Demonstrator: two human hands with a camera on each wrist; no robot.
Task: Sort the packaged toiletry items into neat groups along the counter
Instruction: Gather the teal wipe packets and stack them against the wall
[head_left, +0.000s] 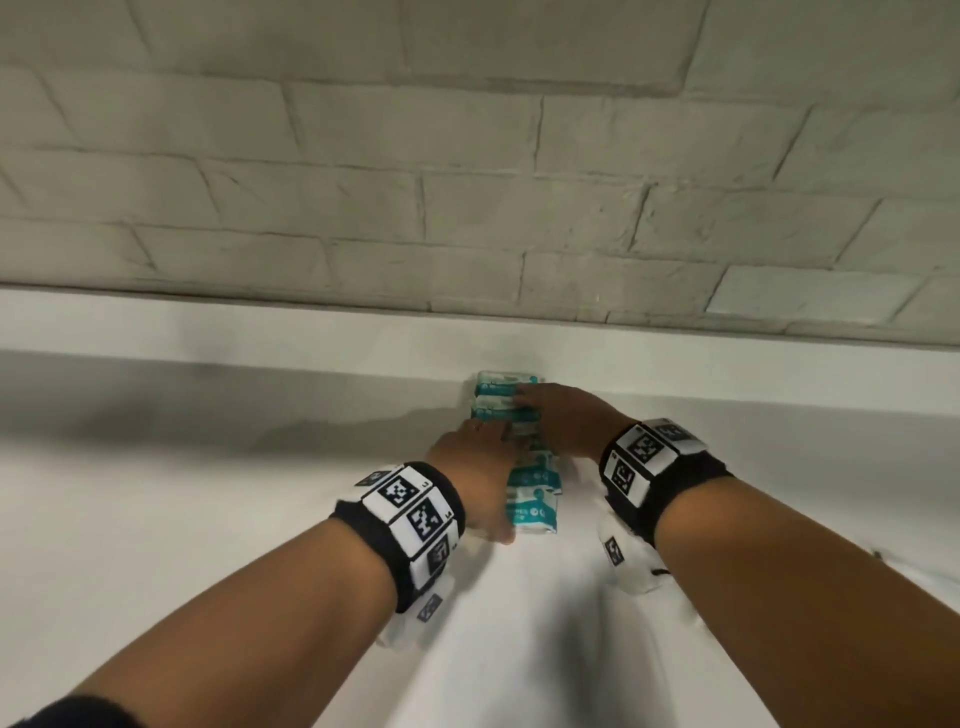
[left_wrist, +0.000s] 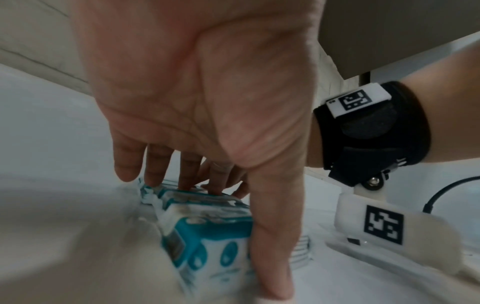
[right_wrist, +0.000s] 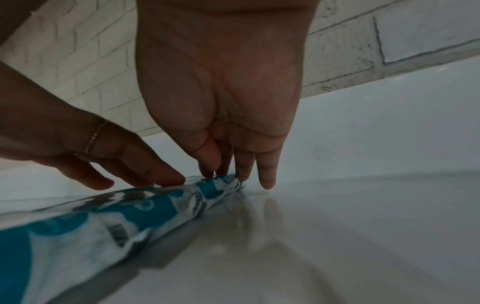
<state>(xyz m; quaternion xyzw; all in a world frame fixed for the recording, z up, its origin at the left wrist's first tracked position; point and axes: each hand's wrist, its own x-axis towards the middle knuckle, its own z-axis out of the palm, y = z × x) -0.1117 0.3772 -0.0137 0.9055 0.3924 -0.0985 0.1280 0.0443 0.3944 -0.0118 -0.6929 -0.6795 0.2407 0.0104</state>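
Squaring-up step: left hand (head_left: 480, 467) and right hand (head_left: 563, 415), fingers straight, press the teal wipe packs (head_left: 532, 499) row mid-frame on the surface (head_left: 208, 519); next, nudge ends flush.

Packets (head_left: 535, 499) lie in a row on the counter (head_left: 208, 519), reaching the wall (head_left: 467, 182).

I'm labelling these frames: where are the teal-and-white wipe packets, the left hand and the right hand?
Teal-and-white wipe packets (head_left: 535, 506): head view, front face of the nearest packet.
Left hand (head_left: 475, 470): head view, back of the hand.
Right hand (head_left: 563, 415): head view, back of the hand.
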